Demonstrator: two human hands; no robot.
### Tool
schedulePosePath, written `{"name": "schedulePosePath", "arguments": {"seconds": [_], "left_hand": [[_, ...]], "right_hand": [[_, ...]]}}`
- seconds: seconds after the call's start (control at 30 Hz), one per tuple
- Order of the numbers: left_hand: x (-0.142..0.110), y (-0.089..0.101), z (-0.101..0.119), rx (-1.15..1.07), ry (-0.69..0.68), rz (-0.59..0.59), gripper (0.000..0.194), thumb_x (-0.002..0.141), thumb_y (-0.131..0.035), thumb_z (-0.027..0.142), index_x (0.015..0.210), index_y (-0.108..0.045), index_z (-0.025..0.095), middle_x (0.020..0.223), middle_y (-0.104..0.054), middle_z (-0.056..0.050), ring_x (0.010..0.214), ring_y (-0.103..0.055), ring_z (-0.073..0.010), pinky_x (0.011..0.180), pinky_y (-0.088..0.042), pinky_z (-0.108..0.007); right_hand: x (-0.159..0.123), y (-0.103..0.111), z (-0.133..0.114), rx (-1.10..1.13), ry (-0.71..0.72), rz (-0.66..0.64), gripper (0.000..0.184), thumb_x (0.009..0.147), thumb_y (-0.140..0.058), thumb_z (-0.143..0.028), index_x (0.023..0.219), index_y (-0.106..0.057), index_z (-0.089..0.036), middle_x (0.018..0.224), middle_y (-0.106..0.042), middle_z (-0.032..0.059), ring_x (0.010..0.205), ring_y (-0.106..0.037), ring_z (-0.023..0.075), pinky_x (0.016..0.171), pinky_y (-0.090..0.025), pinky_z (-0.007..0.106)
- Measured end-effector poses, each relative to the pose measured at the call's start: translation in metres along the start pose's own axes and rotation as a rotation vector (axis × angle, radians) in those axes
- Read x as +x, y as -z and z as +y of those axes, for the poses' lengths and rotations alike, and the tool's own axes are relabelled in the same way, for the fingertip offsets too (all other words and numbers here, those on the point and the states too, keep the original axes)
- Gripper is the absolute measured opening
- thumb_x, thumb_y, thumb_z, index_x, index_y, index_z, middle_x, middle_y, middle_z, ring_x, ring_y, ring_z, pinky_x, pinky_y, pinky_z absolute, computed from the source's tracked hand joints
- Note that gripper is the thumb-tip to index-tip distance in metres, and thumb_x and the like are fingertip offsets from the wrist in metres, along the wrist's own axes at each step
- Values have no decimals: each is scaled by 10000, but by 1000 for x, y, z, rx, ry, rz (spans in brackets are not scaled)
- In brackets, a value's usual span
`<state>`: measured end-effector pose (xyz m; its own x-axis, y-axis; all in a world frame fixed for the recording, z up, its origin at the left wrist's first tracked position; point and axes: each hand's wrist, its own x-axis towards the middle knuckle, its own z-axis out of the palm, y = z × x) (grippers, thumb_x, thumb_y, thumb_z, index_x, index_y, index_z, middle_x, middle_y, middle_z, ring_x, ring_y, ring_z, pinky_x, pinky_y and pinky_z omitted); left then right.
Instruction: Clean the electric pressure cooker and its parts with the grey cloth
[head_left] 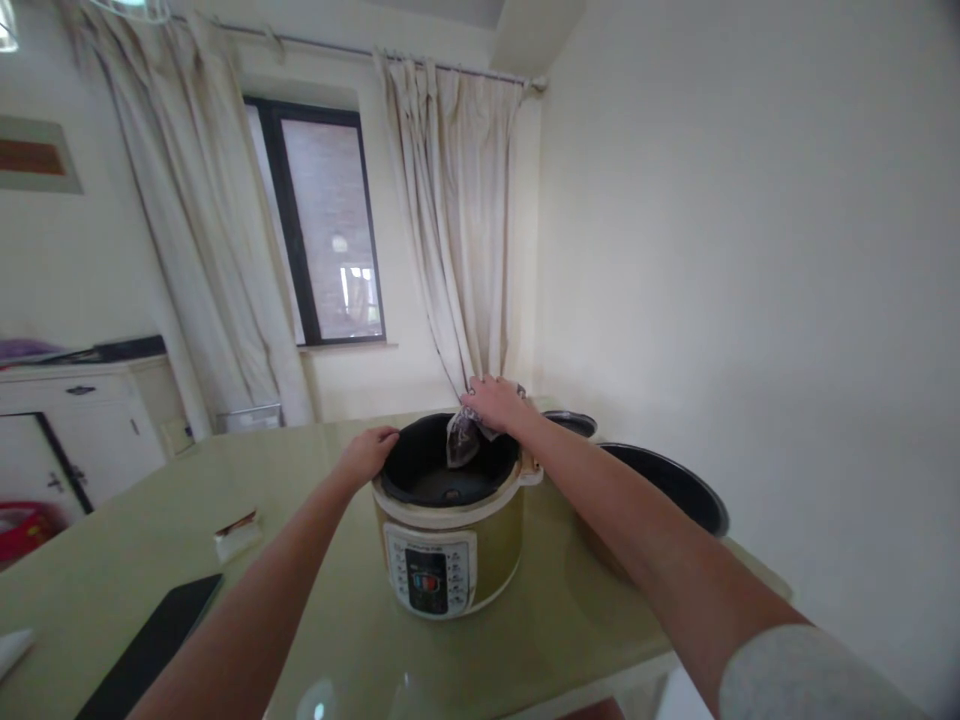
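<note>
An electric pressure cooker [499, 540] without its lid stands on the table, its control panel facing me. My left hand [365, 457] grips the left side of its rim. My right hand [496, 402] reaches over the far right of the opening with its fingers closed on a crumpled, dirty-looking cloth [463, 440]. The cloth hangs down into the dark inside of the cooker. Whether it is fabric or a paper wipe I cannot tell. Part of the right hand's grip is hidden behind the cloth.
Right of the cooker sits a large dark pot [667, 485], partly behind my right forearm. Another dark round rim [574, 422] shows behind it. On the left of the pale green table [315, 610] lie a small packet [238, 537] and a flat black object [154, 640].
</note>
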<state>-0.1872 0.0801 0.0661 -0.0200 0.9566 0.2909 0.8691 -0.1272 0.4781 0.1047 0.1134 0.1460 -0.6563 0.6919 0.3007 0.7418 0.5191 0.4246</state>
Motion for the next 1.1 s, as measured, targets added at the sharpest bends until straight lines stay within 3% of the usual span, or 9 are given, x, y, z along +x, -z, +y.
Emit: {"name": "schedulePosePath", "arguments": {"seconds": [0.27,0.37,0.5,0.63,0.8,0.97,1.1], "left_hand": [[-5,-1,3,3,-26,11,447,1017,-404,377,1083,-809,199,1186,-804,-122,1162,-712,-296,1037,-502,-375],[-5,1,4,19,-25,4,448,1016,-401,380,1089,-806,203,1173,-807,-117,1145,-719,-289,1012,-516,-366],[-4,3,6,25,-22,-2,441,1001,-408,373,1083,-806,200,1160,-812,-98,1120,-729,-270,984,-532,-340],[-3,2,8,38,2,5,429,994,-411,358,1049,-800,186,1165,-808,-113,1130,-722,-273,997,-522,-336],[-3,0,12,65,25,5,416,1001,-394,334,1023,-781,183,1172,-798,-144,1127,-720,-271,985,-512,-336],[-1,-2,12,80,29,26,383,999,-404,328,975,-764,202,1144,-801,-130,1106,-718,-261,971,-510,-328],[-1,-4,12,80,41,45,369,996,-407,316,984,-757,203,1146,-800,-122,1104,-714,-260,974,-506,-333]], "right_hand": [[61,-1,-72,60,257,161,328,1071,-451,-213,1267,-710,-259,1425,-563,134,1274,-528,306,1012,-482,457],[64,1,-73,90,160,112,342,1077,-443,-230,1257,-733,-259,1427,-568,145,1277,-545,314,1013,-492,469],[44,3,-42,100,-52,-41,332,1017,-523,-157,1249,-756,-204,1397,-609,198,1273,-598,345,988,-528,475],[14,11,-16,108,-83,-144,296,915,-714,-205,1202,-784,-180,1299,-698,219,1198,-681,355,947,-559,427],[-22,39,-12,124,-76,-280,412,736,-864,-218,1140,-812,-154,1168,-775,217,1072,-751,345,881,-587,384],[-46,82,-19,144,94,-511,436,719,-832,-247,1133,-820,-110,1137,-797,190,1006,-767,316,812,-586,342],[-52,95,-38,269,307,-487,448,744,-802,-364,1127,-820,-132,1130,-804,151,998,-759,295,783,-561,320]]}}
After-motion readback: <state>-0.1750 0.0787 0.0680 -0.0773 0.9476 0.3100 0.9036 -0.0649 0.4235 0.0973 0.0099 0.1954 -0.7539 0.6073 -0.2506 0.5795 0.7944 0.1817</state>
